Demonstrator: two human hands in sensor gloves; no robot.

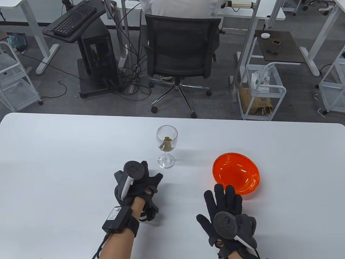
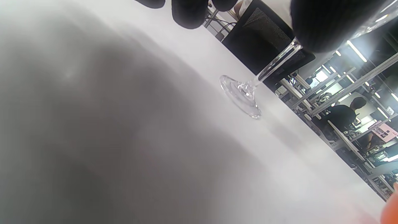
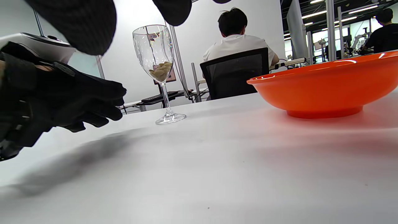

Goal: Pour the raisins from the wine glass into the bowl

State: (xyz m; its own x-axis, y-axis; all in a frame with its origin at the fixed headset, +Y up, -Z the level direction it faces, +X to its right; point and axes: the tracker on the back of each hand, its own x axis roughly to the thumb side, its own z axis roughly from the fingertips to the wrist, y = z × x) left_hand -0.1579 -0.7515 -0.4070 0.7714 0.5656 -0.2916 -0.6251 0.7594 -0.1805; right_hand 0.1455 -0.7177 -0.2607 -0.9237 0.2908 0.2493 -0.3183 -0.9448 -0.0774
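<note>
A clear wine glass [image 1: 166, 145] stands upright near the middle of the white table, with pale yellow-green raisins [image 1: 167, 143] in its bowl. It also shows in the right wrist view [image 3: 157, 67], and its foot in the left wrist view [image 2: 241, 95]. An orange bowl [image 1: 236, 175] sits to its right, also in the right wrist view [image 3: 329, 85]; it looks empty. My left hand [image 1: 147, 182] rests on the table just short of the glass, fingers loosely spread, holding nothing. My right hand [image 1: 225, 201] lies flat and open, fingertips at the bowl's near rim.
The white table [image 1: 67, 162] runs wide to both sides. Beyond its far edge stand an office chair [image 1: 180, 54] with a seated person, desks, and white carts.
</note>
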